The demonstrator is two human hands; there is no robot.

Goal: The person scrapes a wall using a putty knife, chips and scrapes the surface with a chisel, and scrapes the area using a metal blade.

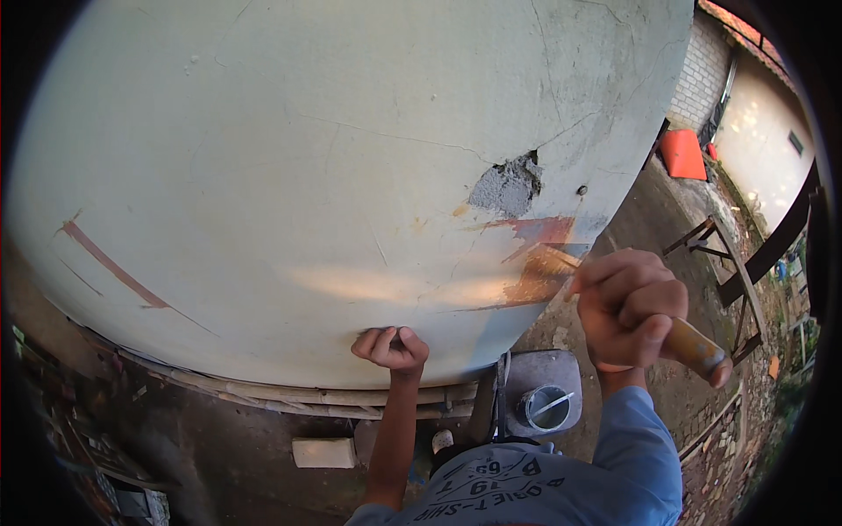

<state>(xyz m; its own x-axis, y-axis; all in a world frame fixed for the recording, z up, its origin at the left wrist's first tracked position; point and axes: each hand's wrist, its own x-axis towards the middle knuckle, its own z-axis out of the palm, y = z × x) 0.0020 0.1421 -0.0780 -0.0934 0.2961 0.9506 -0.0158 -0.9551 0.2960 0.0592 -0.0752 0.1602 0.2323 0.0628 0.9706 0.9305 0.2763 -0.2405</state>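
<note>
In front of me stands a pale painted wall (263, 175) with fine cracks. My right hand (630, 307) is wrapped round the wooden handle (697, 352) of a tool. The tool's thin far end (561, 256) reaches the wall at a reddish-brown patch (537, 282) near the right edge; its exact shape is blurred. Above that patch is a broken spot with rough grey filling (507, 186). Lower down, my left hand (392, 349) is closed against the wall with its fingers curled. Whatever those fingers may hold is hidden.
Behind my right arm, a small tub (545, 410) with a pale stick (554, 402) in it stands on a grey seat (560, 368). Bamboo poles (333, 403) run along the wall's base, beside a whitish block (324, 453). A metal frame (741, 280) and an orange object (682, 154) are at right.
</note>
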